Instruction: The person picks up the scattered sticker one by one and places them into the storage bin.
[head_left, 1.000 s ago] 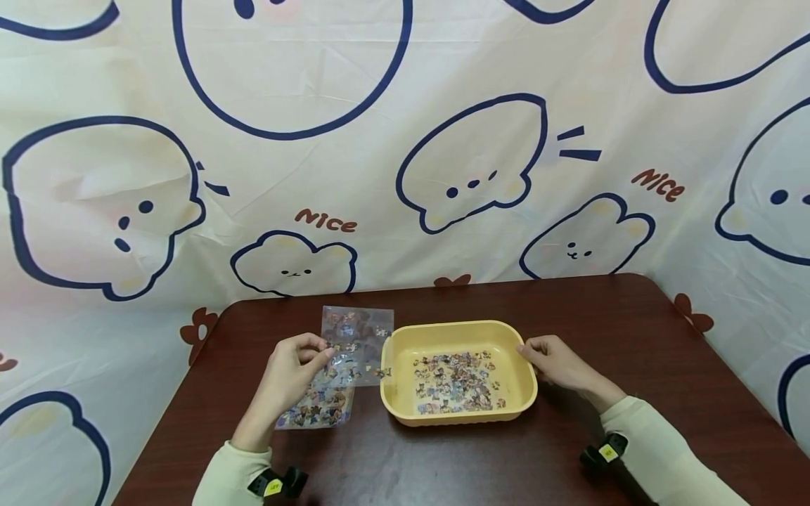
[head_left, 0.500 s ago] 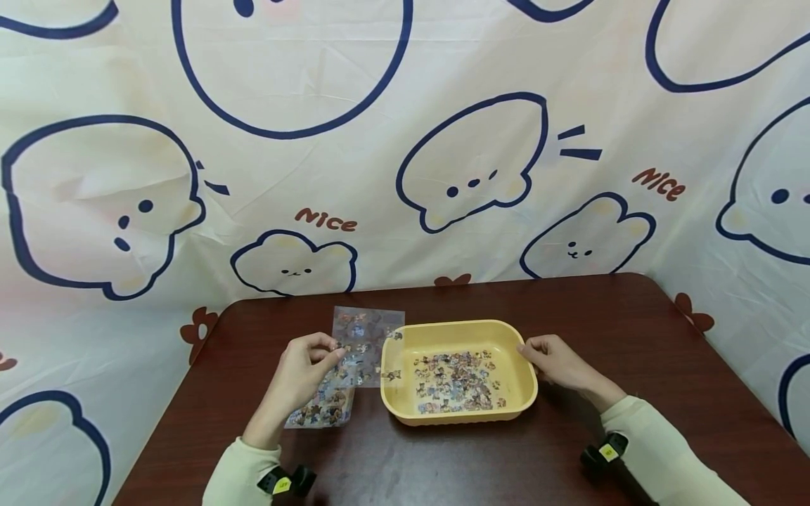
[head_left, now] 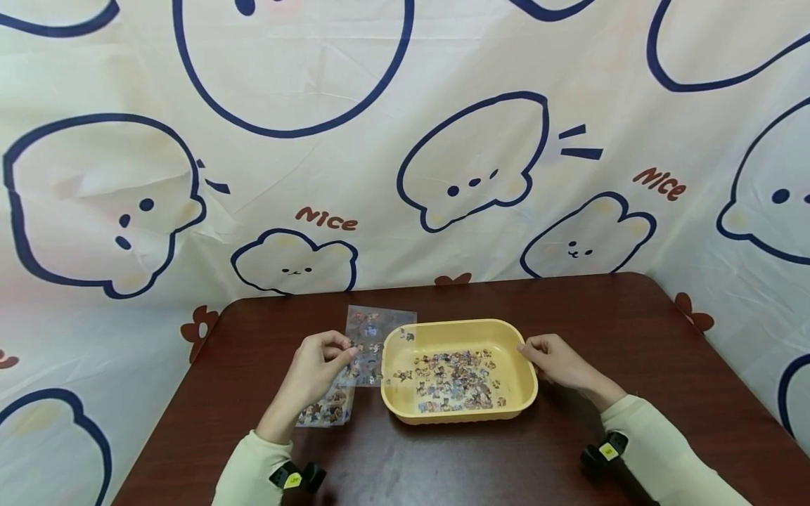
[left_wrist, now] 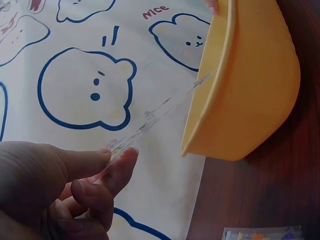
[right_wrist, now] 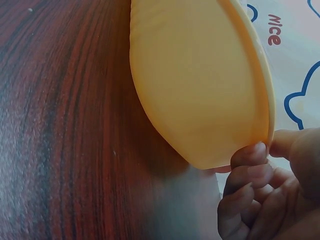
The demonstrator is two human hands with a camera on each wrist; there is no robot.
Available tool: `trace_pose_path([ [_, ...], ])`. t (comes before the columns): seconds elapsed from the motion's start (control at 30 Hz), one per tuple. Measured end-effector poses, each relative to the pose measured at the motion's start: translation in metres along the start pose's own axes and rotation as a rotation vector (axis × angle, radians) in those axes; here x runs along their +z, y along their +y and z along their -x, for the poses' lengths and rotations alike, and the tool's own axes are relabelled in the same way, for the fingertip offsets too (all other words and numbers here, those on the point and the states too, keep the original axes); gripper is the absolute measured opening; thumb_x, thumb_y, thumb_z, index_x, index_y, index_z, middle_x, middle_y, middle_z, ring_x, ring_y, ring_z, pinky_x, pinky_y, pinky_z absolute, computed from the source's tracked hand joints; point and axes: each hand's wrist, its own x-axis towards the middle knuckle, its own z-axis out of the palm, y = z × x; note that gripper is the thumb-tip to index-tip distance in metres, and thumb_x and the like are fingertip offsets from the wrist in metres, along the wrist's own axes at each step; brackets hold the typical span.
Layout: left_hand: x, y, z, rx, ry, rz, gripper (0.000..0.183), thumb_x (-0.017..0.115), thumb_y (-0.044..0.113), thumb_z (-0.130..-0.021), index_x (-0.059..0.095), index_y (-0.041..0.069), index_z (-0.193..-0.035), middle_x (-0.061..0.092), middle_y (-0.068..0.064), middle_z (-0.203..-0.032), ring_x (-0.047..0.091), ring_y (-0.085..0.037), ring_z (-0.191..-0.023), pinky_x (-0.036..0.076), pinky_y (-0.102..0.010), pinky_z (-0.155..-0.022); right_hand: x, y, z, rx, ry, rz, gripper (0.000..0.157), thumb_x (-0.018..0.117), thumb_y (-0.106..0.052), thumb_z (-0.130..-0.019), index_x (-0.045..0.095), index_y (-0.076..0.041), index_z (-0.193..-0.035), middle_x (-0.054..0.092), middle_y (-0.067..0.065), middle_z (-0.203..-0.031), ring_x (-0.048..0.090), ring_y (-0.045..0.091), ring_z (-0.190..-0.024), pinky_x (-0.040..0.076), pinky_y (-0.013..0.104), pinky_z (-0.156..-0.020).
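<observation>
My left hand [head_left: 316, 369] pinches the near-left edge of a clear plastic sheet [head_left: 373, 327] with small printed pictures on it. In the left wrist view the sheet [left_wrist: 150, 120] is seen nearly edge-on, between thumb and forefinger, its far end at the rim of a yellow tray. That tray [head_left: 443, 416] stands on the table, and the sheet overlaps its left side in the head view. Many small printed bits [head_left: 458, 379] lie spread in the tray. My right hand [head_left: 560, 362] grips the tray's right rim, thumb and fingers on either side of the yellow wall [right_wrist: 200, 90].
More printed sheets [head_left: 325, 409] lie on the brown table [head_left: 392, 471] to the left of the tray, partly under my left hand. A patterned cloth [head_left: 380, 176] hangs behind the table and along its sides.
My left hand has moved to the right, carrying the clear sheet farther over the tray's left side. The right hand and the tray have stayed in place.
</observation>
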Motion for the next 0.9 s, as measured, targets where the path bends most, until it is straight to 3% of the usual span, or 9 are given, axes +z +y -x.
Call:
trace_pose_path([
  [0.3,0.009,0.001,-0.003,0.039,-0.022,0.015,0.008,0.069,0.012,-0.096,0.065,0.006,-0.092,0.070,-0.004,-0.069,0.039,-0.010,-0.048,0.032,-0.025,-0.044,0.000,0.000,0.000,0.004,-0.007,0.010,0.038,0.049,-0.026,-0.108,0.055,-0.001,-0.079,0.043,-0.003,-0.055,0.038,0.009,-0.044,0.035,0.025,-0.044],
  [0.53,0.019,0.003,-0.005,0.037,-0.045,0.036,0.009,0.070,0.011,-0.095,0.065,0.006,-0.089,0.062,-0.005,-0.060,0.038,-0.009,-0.046,0.030,-0.024,-0.044,0.000,0.001,0.000,0.010,-0.006,0.026,0.039,0.048,-0.028,-0.108,0.056,-0.004,-0.079,0.044,-0.004,-0.055,0.040,0.009,-0.045,0.036,0.025,-0.045],
  [0.7,0.024,0.003,-0.007,0.045,-0.066,0.043,0.009,0.070,0.010,-0.095,0.064,0.006,-0.089,0.066,-0.009,-0.063,0.039,-0.010,-0.045,0.031,-0.024,-0.044,0.000,0.001,-0.001,0.013,-0.001,0.021,0.039,0.049,-0.028,-0.108,0.055,-0.002,-0.079,0.044,-0.003,-0.056,0.039,0.009,-0.045,0.036,0.025,-0.045],
  [0.9,0.031,0.003,-0.007,0.038,-0.080,0.032,0.009,0.070,0.012,-0.095,0.064,0.008,-0.089,0.062,-0.002,-0.060,0.037,-0.011,-0.046,0.031,-0.025,-0.044,0.000,0.002,-0.001,-0.001,0.001,0.014,0.039,0.049,-0.027,-0.108,0.056,-0.001,-0.080,0.043,-0.003,-0.056,0.038,0.009,-0.044,0.035,0.024,-0.044],
])
